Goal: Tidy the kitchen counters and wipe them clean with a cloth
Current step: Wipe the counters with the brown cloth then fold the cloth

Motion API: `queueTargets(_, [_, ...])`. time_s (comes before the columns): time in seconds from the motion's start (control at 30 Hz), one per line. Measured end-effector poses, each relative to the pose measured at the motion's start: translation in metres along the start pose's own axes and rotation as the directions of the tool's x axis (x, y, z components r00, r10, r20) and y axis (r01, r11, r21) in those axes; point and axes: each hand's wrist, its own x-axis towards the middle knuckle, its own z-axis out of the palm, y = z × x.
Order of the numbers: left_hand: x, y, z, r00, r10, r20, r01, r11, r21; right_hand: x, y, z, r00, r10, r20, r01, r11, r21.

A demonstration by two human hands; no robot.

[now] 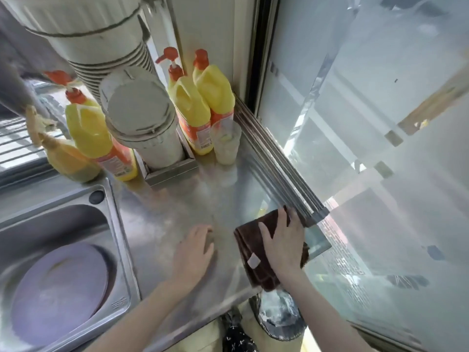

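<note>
Head view: right hand (284,240) presses flat on brown cloth (256,260) at counter's (177,212) right edge; left hand (195,250) rests flat, released; bottle (193,110) labels unreadable.

The right hand (284,240) lies flat over the brown cloth (253,260), hiding the cloth's middle and far right part; its near corner hangs past the counter's (162,217) front edge. Both forearms are cut off by the bottom edge. The sink (63,196) runs out of view at the left and bottom edges, and the purple plate (58,288) in it is partly hidden under the basin rim. The labels on the yellow bottles (193,110) are too blurred to read (only orange patches show). The ribbed duct (83,34) is cut by the top edge. Behind the frosted glass (380,148) at the counter's right edge, shapes are indistinct.
</note>
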Motion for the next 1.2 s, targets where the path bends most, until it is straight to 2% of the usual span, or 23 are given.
queueTargets(0.1, [0.004, -0.033, -0.013, 0.992, -0.123, -0.036, 0.128, 0.951, 0.281, -0.013, -0.003, 0.033, 0.988, 0.045, 0.151, -0.021, 0.988, -0.156])
queueTargets(0.17, [0.007, -0.048, -0.02, 0.976, -0.207, -0.064, 0.216, 0.92, 0.326, -0.017, -0.012, 0.049, 0.99, 0.064, 0.122, -0.042, 0.985, -0.169])
queueTargets(0.2, [0.009, -0.053, -0.023, 0.972, -0.224, -0.077, 0.237, 0.916, 0.323, -0.02, -0.019, 0.054, 0.993, 0.024, 0.114, -0.006, 0.988, -0.156])
queueTargets(0.27, [0.017, -0.06, -0.027, 0.971, -0.222, -0.085, 0.237, 0.925, 0.296, -0.032, -0.03, 0.063, 0.968, -0.197, 0.155, 0.218, 0.966, -0.135])
queueTargets(0.33, [0.024, -0.064, -0.028, 0.974, -0.216, -0.072, 0.227, 0.922, 0.315, -0.038, -0.025, 0.066, 0.862, -0.461, 0.21, 0.491, 0.863, -0.119])
queueTargets(0.37, [0.027, -0.067, -0.027, 0.974, -0.22, -0.063, 0.228, 0.913, 0.337, -0.027, -0.018, 0.064, 0.826, -0.517, 0.223, 0.549, 0.828, -0.114])
queueTargets(0.4, [0.03, -0.069, -0.026, 0.971, -0.235, -0.045, 0.235, 0.903, 0.359, -0.009, -0.009, 0.063, 0.822, -0.529, 0.211, 0.559, 0.82, -0.122])
queueTargets(0.43, [0.031, -0.073, -0.025, 0.966, -0.259, -0.021, 0.248, 0.894, 0.374, 0.012, -0.002, 0.06, 0.841, -0.512, 0.175, 0.536, 0.831, -0.149])
queueTargets(0.53, [0.033, -0.083, -0.02, 0.954, -0.298, 0.01, 0.27, 0.877, 0.398, 0.079, -0.006, 0.053, 0.938, -0.337, 0.083, 0.347, 0.912, -0.22])
queueTargets(0.63, [0.033, -0.088, -0.016, 0.959, -0.284, 0.007, 0.262, 0.892, 0.367, 0.089, -0.031, 0.065, 0.973, -0.229, -0.008, 0.22, 0.944, -0.247])
queueTargets(0.7, [0.031, -0.088, -0.014, 0.959, -0.282, 0.011, 0.262, 0.903, 0.34, 0.054, -0.047, 0.08, 0.945, -0.325, 0.028, 0.323, 0.917, -0.234])
queueTargets(0.8, [0.031, -0.09, -0.013, 0.955, -0.295, 0.011, 0.275, 0.903, 0.329, -0.001, -0.052, 0.091, 0.81, -0.563, 0.165, 0.587, 0.779, -0.219])
queueTargets(0.87, [0.032, -0.091, -0.013, 0.955, -0.297, 0.011, 0.278, 0.905, 0.323, 0.02, -0.042, 0.088, 0.741, -0.655, 0.147, 0.669, 0.703, -0.24])
queueTargets(0.93, [0.032, -0.092, -0.013, 0.955, -0.296, -0.002, 0.282, 0.907, 0.312, 0.063, -0.035, 0.08, 0.796, -0.597, 0.099, 0.597, 0.746, -0.296])
queueTargets(1.0, [0.031, -0.092, -0.012, 0.956, -0.291, -0.024, 0.283, 0.905, 0.316, 0.109, -0.037, 0.071, 0.89, -0.452, 0.06, 0.447, 0.838, -0.314])
queueTargets(1.07, [0.031, -0.095, -0.01, 0.958, -0.284, -0.033, 0.278, 0.901, 0.334, 0.133, -0.05, 0.07, 0.952, -0.305, 0.032, 0.302, 0.912, -0.278])
queueTargets(1.13, [0.033, -0.099, -0.008, 0.961, -0.271, -0.048, 0.271, 0.899, 0.345, 0.13, -0.066, 0.078, 0.972, -0.233, -0.032, 0.219, 0.947, -0.234])
queueTargets(1.2, [0.033, -0.1, -0.006, 0.964, -0.254, -0.074, 0.264, 0.901, 0.345, 0.105, -0.075, 0.086, 0.95, -0.308, -0.052, 0.291, 0.933, -0.21])
